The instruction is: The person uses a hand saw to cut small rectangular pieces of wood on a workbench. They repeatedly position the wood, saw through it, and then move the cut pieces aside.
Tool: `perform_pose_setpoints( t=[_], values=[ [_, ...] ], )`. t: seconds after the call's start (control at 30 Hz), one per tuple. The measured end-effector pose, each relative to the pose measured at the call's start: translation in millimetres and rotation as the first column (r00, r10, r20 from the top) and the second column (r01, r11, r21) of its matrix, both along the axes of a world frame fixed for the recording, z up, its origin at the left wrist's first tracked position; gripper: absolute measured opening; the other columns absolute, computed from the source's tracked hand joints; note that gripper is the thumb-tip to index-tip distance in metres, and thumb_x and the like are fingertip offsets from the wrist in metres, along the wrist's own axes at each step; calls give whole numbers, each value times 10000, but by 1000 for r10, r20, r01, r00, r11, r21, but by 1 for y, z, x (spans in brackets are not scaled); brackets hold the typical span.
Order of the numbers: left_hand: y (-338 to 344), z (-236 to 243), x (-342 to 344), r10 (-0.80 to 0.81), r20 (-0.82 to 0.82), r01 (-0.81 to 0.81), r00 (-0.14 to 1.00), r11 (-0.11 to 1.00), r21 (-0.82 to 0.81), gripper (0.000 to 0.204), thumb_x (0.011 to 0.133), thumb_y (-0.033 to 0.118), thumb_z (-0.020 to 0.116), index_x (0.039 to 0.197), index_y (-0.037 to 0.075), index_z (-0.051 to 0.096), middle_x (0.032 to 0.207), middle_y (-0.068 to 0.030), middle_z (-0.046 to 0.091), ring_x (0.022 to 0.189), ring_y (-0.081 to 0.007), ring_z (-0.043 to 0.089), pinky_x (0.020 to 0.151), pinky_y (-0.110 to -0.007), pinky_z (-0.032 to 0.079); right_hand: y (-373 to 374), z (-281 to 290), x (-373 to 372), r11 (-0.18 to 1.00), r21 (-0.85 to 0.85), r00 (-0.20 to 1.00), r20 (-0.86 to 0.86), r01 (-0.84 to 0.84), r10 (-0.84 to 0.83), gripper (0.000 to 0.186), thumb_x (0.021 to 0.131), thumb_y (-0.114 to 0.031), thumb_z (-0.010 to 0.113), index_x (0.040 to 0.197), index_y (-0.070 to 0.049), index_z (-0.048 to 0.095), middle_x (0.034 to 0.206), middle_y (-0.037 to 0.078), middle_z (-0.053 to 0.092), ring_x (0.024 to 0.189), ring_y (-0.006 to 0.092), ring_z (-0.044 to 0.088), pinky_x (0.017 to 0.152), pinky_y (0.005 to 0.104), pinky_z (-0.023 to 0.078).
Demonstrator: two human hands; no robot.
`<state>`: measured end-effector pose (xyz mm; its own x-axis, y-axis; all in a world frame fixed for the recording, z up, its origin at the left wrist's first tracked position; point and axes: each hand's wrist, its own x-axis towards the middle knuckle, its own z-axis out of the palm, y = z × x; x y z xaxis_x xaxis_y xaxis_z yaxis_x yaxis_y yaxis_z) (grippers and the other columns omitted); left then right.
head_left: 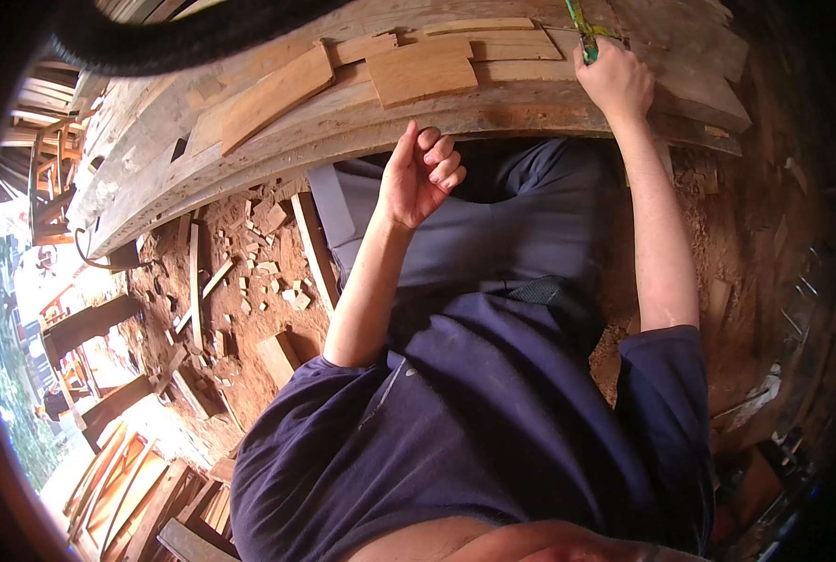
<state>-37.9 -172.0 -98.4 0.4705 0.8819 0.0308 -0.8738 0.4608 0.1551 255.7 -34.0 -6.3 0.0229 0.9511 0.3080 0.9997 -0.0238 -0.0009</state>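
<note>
My right hand [616,77] is closed around a slim green-and-yellow tool [587,42] at the far right of the wooden workbench [530,98]. The upper end of that tool runs out of the picture, and its exact kind cannot be made out. Over my lap, just in front of the bench's near edge, my left hand [421,178] is curled into a loose fist with the thumb raised; nothing shows in it. Beyond it on the bench lie a squarish wooden board piece [422,72] and a longer slanted board [277,96].
Thin wood strips [493,28] lie at the back of the bench. Small offcuts [268,267] and sticks [195,286] litter the sawdust-covered floor to my left. A dark curved band [184,42] crosses the upper left. Stacked timber [146,506] stands at the lower left.
</note>
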Motion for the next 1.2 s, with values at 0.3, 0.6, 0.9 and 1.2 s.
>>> perform_pose_setpoints(
  t=[0.3,0.6,0.9,1.2],
  values=[
    [-11,51,-4,336,-877,-124,344,942,312,119,1017,195,622,973,96,571,845,-22,545,713,-211,516,664,-349,442,3,-5,3,998,64,1000,-21,-16,18,348,919,-475,617,915,-149,738,873,153,751,825,410,729,730,533,587],
    [57,82,-36,779,-8,563,-627,461,686,388,783,332,839,1023,107,632,1021,-85,619,1076,-297,604,908,-432,484,3,-7,3,998,62,1000,-24,-15,17,343,909,-470,624,922,-151,748,868,159,752,821,404,734,729,520,594],
    [79,121,-49,826,-264,593,-498,546,592,461,769,400,879,840,55,581,766,-79,634,694,-320,632,629,-410,511,0,-3,1,998,58,1000,-13,-24,25,327,891,-434,672,942,-123,762,867,160,759,830,379,749,726,491,597],
    [120,163,-38,779,-414,617,-470,626,477,524,824,502,802,1106,71,709,966,-193,749,861,-313,709,784,-422,545,-1,-2,0,998,45,998,-57,-39,41,331,900,-427,658,905,-106,734,895,172,753,824,413,735,736,524,588]
  ],
)
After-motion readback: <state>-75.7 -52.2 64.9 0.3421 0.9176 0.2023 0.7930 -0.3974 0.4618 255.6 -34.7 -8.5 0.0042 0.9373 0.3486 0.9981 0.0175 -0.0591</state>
